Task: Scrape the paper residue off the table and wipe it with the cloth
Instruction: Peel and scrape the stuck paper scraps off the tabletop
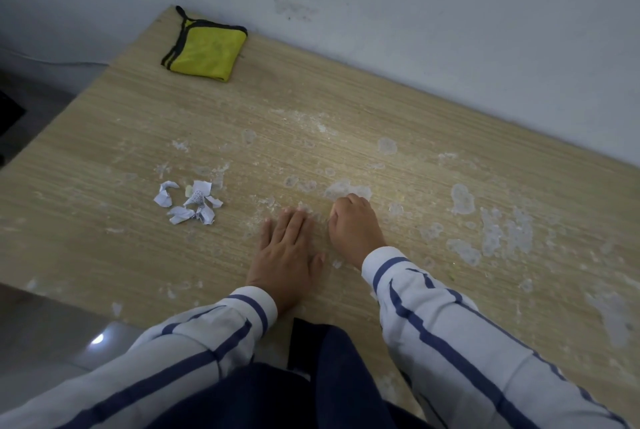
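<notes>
A light wooden table carries white patches of stuck paper residue across its middle and right side. My left hand lies flat on the wood, fingers straight. My right hand has its fingers curled down, their tips at the near edge of a whitish residue patch; nothing shows inside the hand. A small heap of torn paper scraps lies left of my hands. A folded yellow cloth with black trim rests at the far left corner, well away from both hands.
A pale wall runs along the table's far edge. The table's left and near edges drop to a grey floor. More residue streaks lie near the right edge. My striped sleeves and dark clothing fill the bottom of the view.
</notes>
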Motion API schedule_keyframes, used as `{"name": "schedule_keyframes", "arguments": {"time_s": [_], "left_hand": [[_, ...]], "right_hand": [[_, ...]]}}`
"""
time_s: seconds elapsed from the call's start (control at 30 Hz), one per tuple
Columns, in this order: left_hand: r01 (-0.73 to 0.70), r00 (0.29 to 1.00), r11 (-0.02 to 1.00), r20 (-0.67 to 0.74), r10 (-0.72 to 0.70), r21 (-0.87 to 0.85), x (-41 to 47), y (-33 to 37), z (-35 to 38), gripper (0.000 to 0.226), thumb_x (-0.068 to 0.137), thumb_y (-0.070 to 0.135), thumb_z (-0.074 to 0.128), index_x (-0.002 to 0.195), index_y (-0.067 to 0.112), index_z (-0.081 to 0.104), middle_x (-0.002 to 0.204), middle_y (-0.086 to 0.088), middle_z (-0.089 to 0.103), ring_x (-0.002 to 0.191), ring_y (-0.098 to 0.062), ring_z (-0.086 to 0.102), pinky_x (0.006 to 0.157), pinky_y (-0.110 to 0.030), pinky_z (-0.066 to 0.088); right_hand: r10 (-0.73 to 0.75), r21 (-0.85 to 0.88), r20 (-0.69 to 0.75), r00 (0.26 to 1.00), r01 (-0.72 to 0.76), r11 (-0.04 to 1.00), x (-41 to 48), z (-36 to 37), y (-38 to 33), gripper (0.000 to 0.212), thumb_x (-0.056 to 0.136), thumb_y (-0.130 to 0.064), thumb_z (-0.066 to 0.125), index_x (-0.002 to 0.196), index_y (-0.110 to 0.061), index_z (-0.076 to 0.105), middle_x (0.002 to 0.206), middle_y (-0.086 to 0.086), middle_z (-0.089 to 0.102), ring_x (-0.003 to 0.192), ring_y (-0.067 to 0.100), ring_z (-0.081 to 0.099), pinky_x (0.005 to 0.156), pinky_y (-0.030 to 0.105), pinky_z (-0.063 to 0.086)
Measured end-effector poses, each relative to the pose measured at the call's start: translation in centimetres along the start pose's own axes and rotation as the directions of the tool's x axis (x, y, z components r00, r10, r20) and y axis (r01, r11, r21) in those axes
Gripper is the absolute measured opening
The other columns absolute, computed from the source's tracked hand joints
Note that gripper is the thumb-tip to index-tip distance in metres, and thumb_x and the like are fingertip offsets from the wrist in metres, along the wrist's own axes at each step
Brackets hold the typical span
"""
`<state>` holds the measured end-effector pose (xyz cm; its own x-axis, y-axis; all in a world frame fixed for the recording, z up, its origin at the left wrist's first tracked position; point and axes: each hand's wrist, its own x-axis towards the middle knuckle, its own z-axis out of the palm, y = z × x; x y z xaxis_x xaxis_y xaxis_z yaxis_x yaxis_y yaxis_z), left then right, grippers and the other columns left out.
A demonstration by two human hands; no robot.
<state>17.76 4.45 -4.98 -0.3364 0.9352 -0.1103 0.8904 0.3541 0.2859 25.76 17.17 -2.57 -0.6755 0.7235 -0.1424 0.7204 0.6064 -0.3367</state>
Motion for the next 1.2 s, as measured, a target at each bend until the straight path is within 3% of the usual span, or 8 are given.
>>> {"name": "schedule_keyframes", "arguments": {"time_s": [0.13, 0.27, 0.57, 0.67, 0.77, 0.87, 1.03, 1.2], "left_hand": [[0.000, 1.000, 1.000, 0.012, 0.000, -0.001, -0.1, 0.0, -0.1, 0.071, 0.090, 0.052, 0.018, 0.149, 0.014, 0.014, 0.158, -0.005, 0.012, 0.146, -0.022, 0.001, 0.112, -0.041, -0.010], [0.029, 0.999, 0.997, 0.021, -0.028, -0.069, 0.2, 0.2, -0.6, 0.068, 0.092, 0.048, 0.036, 0.149, 0.016, 0.017, 0.157, -0.002, 0.014, 0.146, -0.021, 0.003, 0.116, -0.042, -0.005], [0.144, 0.984, 0.906, -0.039, -0.174, -0.397, 3.0, 0.7, -4.7, 0.036, 0.092, 0.024, 0.043, 0.126, 0.019, 0.055, 0.128, -0.002, 0.055, 0.118, -0.022, 0.049, 0.104, -0.038, 0.037], [0.163, 0.980, 0.801, -0.002, -0.201, -0.576, 3.4, 0.4, -6.0, 0.027, 0.095, 0.024, 0.042, 0.107, 0.017, 0.066, 0.103, -0.001, 0.065, 0.093, -0.019, 0.060, 0.081, -0.033, 0.048], [0.221, 0.962, 0.689, 0.040, -0.269, -0.691, 3.1, -0.3, -7.2, 0.032, 0.096, 0.029, 0.040, 0.079, 0.016, 0.064, 0.070, -0.002, 0.061, 0.064, -0.020, 0.055, 0.058, -0.030, 0.041], [0.278, 0.942, 0.637, 0.072, -0.329, -0.719, 2.5, -2.0, -8.4, 0.029, 0.094, 0.037, 0.044, 0.086, 0.020, 0.066, 0.074, 0.002, 0.066, 0.068, -0.016, 0.060, 0.063, -0.031, 0.047], [0.383, 0.881, 0.594, 0.087, -0.464, -0.707, 1.9, -6.7, -10.3, 0.021, 0.092, 0.028, 0.050, 0.103, 0.020, 0.065, 0.086, 0.006, 0.064, 0.074, -0.008, 0.057, 0.065, -0.026, 0.047], [0.431, 0.854, 0.563, 0.117, -0.508, -0.705, 1.2, -11.7, -11.4, 0.020, 0.092, 0.027, 0.050, 0.099, 0.020, 0.068, 0.078, 0.002, 0.070, 0.071, -0.013, 0.063, 0.073, -0.032, 0.054]], "right_hand": [[0.121, 0.160, -0.036, 0.992, -0.114, 0.980, 0.6, -0.5, -0.2, 0.021, 0.089, -0.010, 0.039, 0.069, -0.010, 0.043, 0.077, 0.005, 0.046, 0.072, 0.021, 0.046, 0.064, 0.032, 0.040], [0.279, 0.468, -0.007, 0.960, -0.243, 0.850, 0.7, -2.2, -0.2, 0.033, 0.088, -0.007, 0.042, 0.058, -0.015, 0.029, 0.058, 0.001, 0.032, 0.051, 0.014, 0.028, 0.047, 0.026, 0.023], [0.180, 0.517, -0.043, 0.983, -0.132, 0.846, -0.8, -3.4, -1.5, 0.037, 0.090, -0.010, 0.047, 0.058, -0.016, 0.029, 0.056, -0.001, 0.031, 0.051, 0.013, 0.030, 0.050, 0.027, 0.027], [0.140, 0.493, -0.070, 0.988, -0.088, 0.866, -0.9, -3.2, -2.8, 0.033, 0.088, -0.013, 0.049, 0.059, -0.016, 0.032, 0.063, -0.001, 0.036, 0.056, 0.012, 0.034, 0.053, 0.027, 0.029], [0.075, 0.458, -0.053, 0.996, -0.043, 0.888, -0.9, -2.9, -4.7, 0.029, 0.091, -0.019, 0.049, 0.064, -0.008, 0.044, 0.069, 0.003, 0.042, 0.060, 0.014, 0.037, 0.056, 0.029, 0.031], [0.016, 0.471, -0.049, 0.999, 0.009, 0.882, -0.5, -2.4, -6.8, 0.025, 0.092, -0.019, 0.049, 0.076, -0.001, 0.056, 0.078, 0.007, 0.050, 0.069, 0.018, 0.046, 0.063, 0.029, 0.039], [-0.084, 0.514, -0.009, 0.996, 0.077, 0.854, 1.1, -1.0, -10.7, 0.015, 0.089, -0.016, 0.055, 0.090, -0.013, 0.069, 0.082, 0.000, 0.050, 0.074, 0.010, 0.047, 0.063, 0.013, 0.035], [0.046, 0.682, 0.089, 0.995, -0.095, 0.725, 2.7, 0.2, -14.7, 0.015, 0.085, -0.018, 0.058, 0.099, -0.014, 0.062, 0.097, 0.000, 0.061, 0.089, 0.014, 0.058, 0.076, 0.021, 0.043]]}}
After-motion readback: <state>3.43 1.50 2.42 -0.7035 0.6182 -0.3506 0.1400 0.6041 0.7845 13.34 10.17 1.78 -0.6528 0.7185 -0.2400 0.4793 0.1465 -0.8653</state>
